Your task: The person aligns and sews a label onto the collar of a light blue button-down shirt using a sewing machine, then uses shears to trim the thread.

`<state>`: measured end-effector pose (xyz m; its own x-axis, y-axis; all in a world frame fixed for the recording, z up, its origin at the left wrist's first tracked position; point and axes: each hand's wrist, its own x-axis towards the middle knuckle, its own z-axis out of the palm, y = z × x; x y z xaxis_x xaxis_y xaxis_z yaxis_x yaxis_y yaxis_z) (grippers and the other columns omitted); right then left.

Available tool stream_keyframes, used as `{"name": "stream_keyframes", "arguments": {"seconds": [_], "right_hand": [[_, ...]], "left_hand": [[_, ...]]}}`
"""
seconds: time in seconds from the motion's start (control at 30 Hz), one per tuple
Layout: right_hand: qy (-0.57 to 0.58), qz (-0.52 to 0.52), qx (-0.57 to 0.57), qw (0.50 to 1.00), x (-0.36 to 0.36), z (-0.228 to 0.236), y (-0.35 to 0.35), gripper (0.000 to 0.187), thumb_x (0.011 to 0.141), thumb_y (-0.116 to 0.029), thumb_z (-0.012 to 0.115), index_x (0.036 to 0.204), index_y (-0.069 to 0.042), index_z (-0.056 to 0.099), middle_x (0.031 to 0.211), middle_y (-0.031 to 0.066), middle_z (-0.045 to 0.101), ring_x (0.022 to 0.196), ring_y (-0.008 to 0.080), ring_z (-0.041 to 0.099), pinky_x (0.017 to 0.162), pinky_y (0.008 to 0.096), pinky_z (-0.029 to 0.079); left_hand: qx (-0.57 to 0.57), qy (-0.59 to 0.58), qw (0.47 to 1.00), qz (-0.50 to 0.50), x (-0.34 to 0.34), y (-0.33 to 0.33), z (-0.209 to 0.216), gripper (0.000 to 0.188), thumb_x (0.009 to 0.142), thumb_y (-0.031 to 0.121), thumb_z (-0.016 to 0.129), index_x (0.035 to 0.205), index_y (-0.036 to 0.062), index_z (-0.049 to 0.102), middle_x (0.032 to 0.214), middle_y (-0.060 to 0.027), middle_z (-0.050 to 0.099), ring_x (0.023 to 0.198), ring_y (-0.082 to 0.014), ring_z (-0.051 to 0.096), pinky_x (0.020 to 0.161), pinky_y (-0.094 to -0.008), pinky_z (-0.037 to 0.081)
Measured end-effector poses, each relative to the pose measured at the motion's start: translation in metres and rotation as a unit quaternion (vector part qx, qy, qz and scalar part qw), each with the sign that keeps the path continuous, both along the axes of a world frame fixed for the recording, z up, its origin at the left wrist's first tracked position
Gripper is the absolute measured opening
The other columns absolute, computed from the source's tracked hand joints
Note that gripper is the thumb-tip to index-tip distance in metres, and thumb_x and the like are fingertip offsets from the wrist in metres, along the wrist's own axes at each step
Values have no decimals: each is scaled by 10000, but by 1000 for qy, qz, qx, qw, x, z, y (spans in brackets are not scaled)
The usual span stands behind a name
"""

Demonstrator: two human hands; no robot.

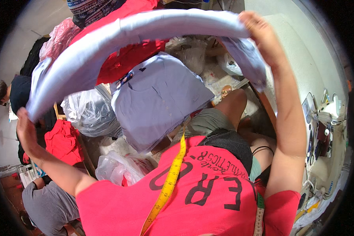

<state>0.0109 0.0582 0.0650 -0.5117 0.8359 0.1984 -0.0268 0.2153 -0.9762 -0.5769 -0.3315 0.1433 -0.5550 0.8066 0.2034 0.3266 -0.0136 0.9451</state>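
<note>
Both my arms are raised and spread wide, holding a light blue garment (157,25) that arches between them. My left hand (26,128) is closed on its lower left end, at the far left. My right hand (259,33) grips its other end at the upper right, where a loose part of the cloth hangs down beside the wrist. The cloth is slightly blurred. Beneath the arch, a blue-grey buttoned shirt (161,98) lies spread out in front of me, with a dark tag near its collar. It touches neither hand.
Red cloth (131,59) lies behind the shirt. Clear plastic bags (92,110) and a red garment (65,141) are at the left, near another person (51,200). A white sewing machine (332,110) stands at the right. A yellow tape measure (171,181) hangs down my front.
</note>
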Motion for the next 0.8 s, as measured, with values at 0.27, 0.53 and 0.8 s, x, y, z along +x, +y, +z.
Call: {"name": "stream_keyframes", "arguments": {"seconds": [0.27,0.53,0.8], "right_hand": [[-354,-3,130,926,-6,-224,-46,243,754,-149,680,971,-59,617,1028,150,612,969,319,576,849,365,455],[-382,-91,-3,919,145,-203,-152,461,819,-192,629,1239,-41,515,1216,181,520,1173,343,472,1008,401,363],[-317,-678,-12,663,262,-94,-455,247,864,-127,591,1078,-6,582,1052,141,610,977,257,584,857,355,455]], "left_hand": [[-525,-275,801,-85,77,-100,-290,182,765,90,647,938,35,655,783,-22,639,675,-156,607,655,-284,517],[-559,152,731,-362,215,106,-289,314,827,230,609,1053,15,636,796,-124,678,659,-204,645,623,-324,503],[-139,112,795,-579,428,260,-173,129,907,89,545,953,-12,611,908,-63,617,814,-125,550,761,-249,441]]}}
